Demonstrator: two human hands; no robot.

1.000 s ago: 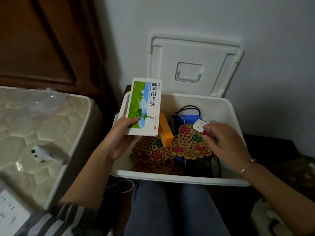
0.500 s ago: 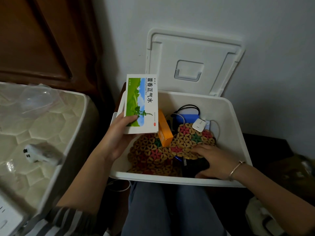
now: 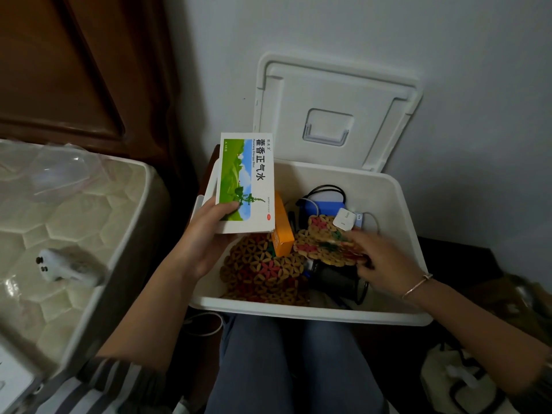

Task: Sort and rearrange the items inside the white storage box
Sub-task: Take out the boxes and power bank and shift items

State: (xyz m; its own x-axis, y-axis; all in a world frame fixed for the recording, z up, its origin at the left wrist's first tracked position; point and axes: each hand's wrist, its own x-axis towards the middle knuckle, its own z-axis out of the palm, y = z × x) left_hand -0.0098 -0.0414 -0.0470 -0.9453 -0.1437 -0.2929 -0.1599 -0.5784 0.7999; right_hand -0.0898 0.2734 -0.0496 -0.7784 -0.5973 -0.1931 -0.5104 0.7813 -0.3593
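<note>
The white storage box (image 3: 298, 312) stands open in front of my knees, its lid (image 3: 328, 94) leaning on the wall. My left hand (image 3: 206, 237) holds a green and white medicine box (image 3: 248, 180) upright over the box's left rim. My right hand (image 3: 385, 264), blurred, grips the right edge of a colourful woven mat (image 3: 322, 240) inside. A second woven mat (image 3: 263, 273) lies at the front left. An orange carton (image 3: 282, 228) stands between the mats. A black mesh cup (image 3: 337, 282) lies under the hand. A white charger (image 3: 345, 218) sits on a blue item (image 3: 322, 209) with cables.
A quilted mattress (image 3: 59, 222) lies at the left with a white plug (image 3: 53, 265) and a plastic bag (image 3: 59, 174) on it. A dark wooden headboard (image 3: 74, 70) stands behind it. A pale bag (image 3: 460, 380) sits on the floor at the lower right.
My right hand left the charger, dipped to the black mesh cup, then rose onto the right woven mat. My left hand lifted the medicine box slightly.
</note>
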